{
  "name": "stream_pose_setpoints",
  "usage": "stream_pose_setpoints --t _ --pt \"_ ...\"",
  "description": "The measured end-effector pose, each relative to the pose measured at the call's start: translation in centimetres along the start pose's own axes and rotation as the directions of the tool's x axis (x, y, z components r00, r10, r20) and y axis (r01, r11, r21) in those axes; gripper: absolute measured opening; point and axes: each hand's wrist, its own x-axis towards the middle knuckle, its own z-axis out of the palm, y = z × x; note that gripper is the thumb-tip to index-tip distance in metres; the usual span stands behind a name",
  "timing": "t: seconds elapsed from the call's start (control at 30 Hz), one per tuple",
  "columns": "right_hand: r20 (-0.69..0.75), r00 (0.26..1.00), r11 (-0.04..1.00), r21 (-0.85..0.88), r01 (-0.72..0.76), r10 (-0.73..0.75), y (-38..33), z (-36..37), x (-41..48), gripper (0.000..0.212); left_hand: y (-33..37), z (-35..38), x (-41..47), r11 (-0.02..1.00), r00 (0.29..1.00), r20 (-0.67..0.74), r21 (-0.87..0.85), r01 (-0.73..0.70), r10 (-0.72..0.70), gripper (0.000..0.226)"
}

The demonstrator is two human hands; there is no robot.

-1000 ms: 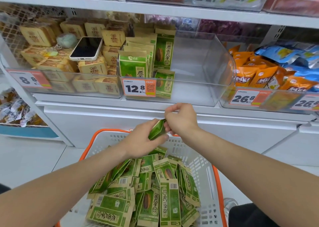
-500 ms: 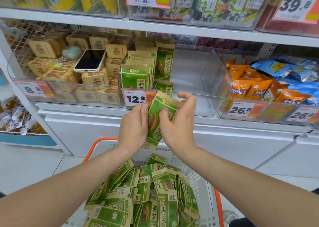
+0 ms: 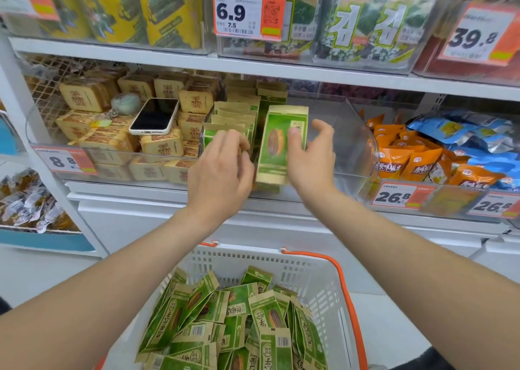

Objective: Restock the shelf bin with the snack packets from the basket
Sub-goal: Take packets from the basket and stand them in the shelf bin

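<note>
Right hand [image 3: 308,156] gripping one green packet [image 3: 277,144] upright at clear bin [image 3: 357,144], frame centre; left hand [image 3: 222,170] loosely curled, empty. Plenty left in basket [image 3: 334,285], lower centre.

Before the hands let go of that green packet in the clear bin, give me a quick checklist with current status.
1. Green packet upright over the clear bin: ok.
2. Right hand grips the packet, thumb on its front: ok.
3. Left hand off the packet: cannot tell, its fingers blur near the packet's left edge.
4. Free room in the bin to the packet's right: ok.
5. Standing row of packets to its left upright: ok.
6. More packets left in the basket: ok.
</note>
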Motion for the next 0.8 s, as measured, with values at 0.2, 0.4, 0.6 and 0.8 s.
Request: stream_pose_setpoints --t 0.2,0.4,0.6,0.8 --pt "0.062 0.973 0.972 -0.088 -0.216 0.222 -0.2 0.3 6.0 0.044 -2.1 -0.6 1.9 0.886 0.981 0.126 0.425 -0.187 0.147 0.045" --pt "0.404 0.83 0.911 -0.313 -0.27 0.385 -0.2 1.9 7.0 0.033 -3.0 -1.0 3.3 0.866 0.942 0.334 0.465 -0.186 0.023 0.07" --pt "0.431 0.71 0.735 -0.654 -0.18 0.557 -0.4 3.2 7.2 0.04 -3.0 -0.6 4.0 0.839 0.921 0.388 0.491 -0.234 0.03 0.069" --pt "0.484 0.669 0.783 -0.57 -0.248 0.564 0.6 4.1 7.9 0.018 -2.7 0.2 4.1 0.86 0.942 0.337 0.477 -0.182 0.012 0.069"
